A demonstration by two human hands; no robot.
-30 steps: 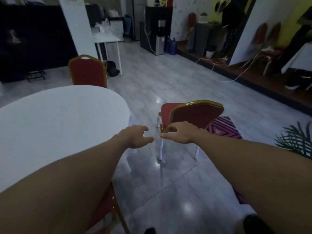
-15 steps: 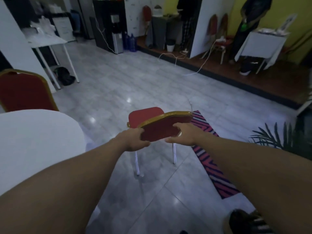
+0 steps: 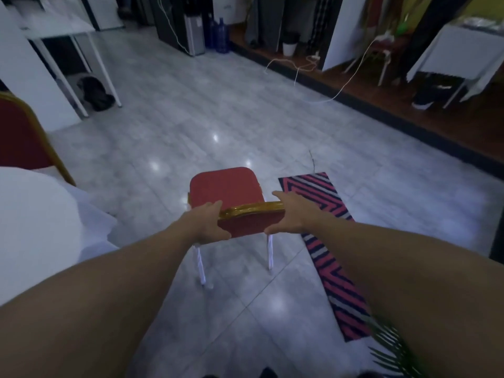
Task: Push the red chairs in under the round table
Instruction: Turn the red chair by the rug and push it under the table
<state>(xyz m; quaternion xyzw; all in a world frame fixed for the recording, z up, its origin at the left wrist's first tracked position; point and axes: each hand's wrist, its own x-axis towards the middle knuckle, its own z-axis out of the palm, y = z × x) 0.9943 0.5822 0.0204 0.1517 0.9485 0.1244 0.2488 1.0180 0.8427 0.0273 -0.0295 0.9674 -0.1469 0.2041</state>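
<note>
A red chair (image 3: 227,186) with a gold-edged backrest and white legs stands on the tile floor in front of me, its seat pointing away. My left hand (image 3: 210,225) grips the left end of its backrest and my right hand (image 3: 293,212) grips the right end. The round white table (image 3: 35,227) fills the left edge, apart from this chair. A second red chair (image 3: 19,140) stands behind the table at the far left, its backrest partly cut off by the frame.
A striped red, black and white rug (image 3: 324,241) lies just right of the chair. A green plant (image 3: 392,347) is at the lower right. A white desk (image 3: 71,31) stands far left, with a raised dark platform edge (image 3: 381,113) and loose cable (image 3: 338,91) beyond.
Both hands went from hovering near the backrest to gripping its two ends. My view has swung right and moved over the chair, so the table has slid toward the left edge.
</note>
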